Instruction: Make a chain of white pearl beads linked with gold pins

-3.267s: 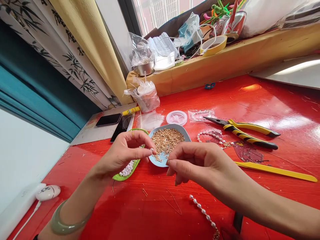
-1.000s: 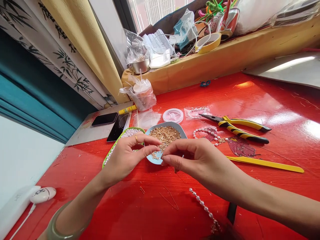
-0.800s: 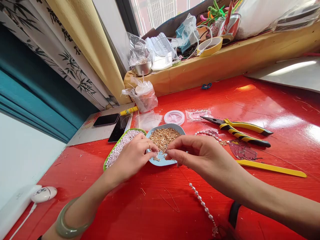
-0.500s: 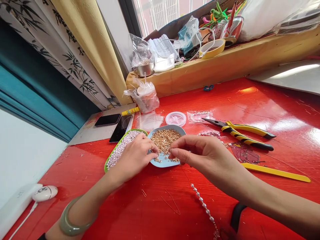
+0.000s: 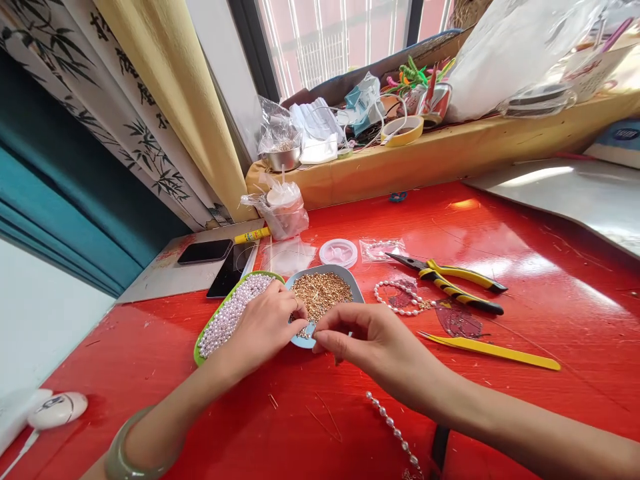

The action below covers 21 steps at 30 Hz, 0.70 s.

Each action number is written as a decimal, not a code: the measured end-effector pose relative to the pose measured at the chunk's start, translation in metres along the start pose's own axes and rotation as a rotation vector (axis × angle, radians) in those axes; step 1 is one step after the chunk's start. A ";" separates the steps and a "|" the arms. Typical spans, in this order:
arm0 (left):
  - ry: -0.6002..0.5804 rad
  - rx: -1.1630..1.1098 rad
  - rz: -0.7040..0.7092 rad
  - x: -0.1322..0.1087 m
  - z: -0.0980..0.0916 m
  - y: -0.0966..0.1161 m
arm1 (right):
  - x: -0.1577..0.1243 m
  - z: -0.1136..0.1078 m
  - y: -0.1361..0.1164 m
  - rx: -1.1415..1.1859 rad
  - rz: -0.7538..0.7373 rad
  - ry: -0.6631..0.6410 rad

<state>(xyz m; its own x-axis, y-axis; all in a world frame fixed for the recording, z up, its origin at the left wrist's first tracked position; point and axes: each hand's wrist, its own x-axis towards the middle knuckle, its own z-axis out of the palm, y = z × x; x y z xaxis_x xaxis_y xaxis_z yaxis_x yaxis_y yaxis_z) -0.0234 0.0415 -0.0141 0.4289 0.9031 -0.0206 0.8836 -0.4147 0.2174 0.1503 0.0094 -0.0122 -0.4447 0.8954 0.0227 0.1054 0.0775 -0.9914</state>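
Note:
My left hand (image 5: 267, 317) reaches over the green tray (image 5: 200, 353) of pale pearl beads (image 5: 233, 317). Its thumb and forefinger come together at the near-left side of the blue tray (image 5: 356, 285), by loose gold beads (image 5: 320, 293); anything between them is too small to make out. Just right of it, my right hand (image 5: 363, 333) pinches the thin wire of a pearl strand, the fingertips hiding its end. Below this hand, the strand (image 5: 390, 423) of silvery pearls slants down across the red table (image 5: 240, 427).
Right of the trays lie a pearl bracelet (image 5: 400, 308), black-and-yellow pliers (image 5: 450, 280) and yellow tweezers (image 5: 500, 351). Behind stand a bagged cup (image 5: 284, 207) and a round plastic case (image 5: 339, 253). Phones (image 5: 205, 251) lie at back left, a white mouse (image 5: 57, 410) at front left.
The view has shifted, bringing the bracelet into sight. My right hand has moved closer to my left, over the near edge of the blue tray. Both hands stay pinched.

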 end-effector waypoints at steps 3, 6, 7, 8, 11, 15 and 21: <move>0.029 -0.023 0.028 0.001 0.002 -0.002 | -0.001 0.004 0.004 -0.015 0.010 -0.010; 0.105 -0.052 0.087 0.003 0.007 -0.006 | -0.001 0.008 0.008 -0.025 0.019 -0.025; 0.132 -0.058 0.102 0.004 0.008 -0.007 | -0.001 0.009 0.010 -0.028 0.022 -0.029; 0.152 -0.062 0.111 0.005 0.010 -0.009 | -0.001 0.010 0.010 -0.030 0.024 -0.033; 0.173 -0.055 0.126 0.008 0.014 -0.013 | -0.002 0.012 0.011 -0.031 0.027 -0.039; 0.176 -0.023 0.167 0.011 0.018 -0.016 | -0.003 0.012 0.010 -0.027 0.036 -0.044; 0.206 0.004 0.167 0.015 0.023 -0.017 | -0.003 0.012 0.012 -0.020 0.044 -0.040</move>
<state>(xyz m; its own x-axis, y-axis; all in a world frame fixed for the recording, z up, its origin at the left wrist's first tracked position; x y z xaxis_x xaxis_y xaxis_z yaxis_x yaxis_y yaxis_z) -0.0278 0.0595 -0.0410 0.5223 0.8253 0.2146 0.8045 -0.5604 0.1967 0.1419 0.0023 -0.0258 -0.4743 0.8800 -0.0259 0.1432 0.0481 -0.9885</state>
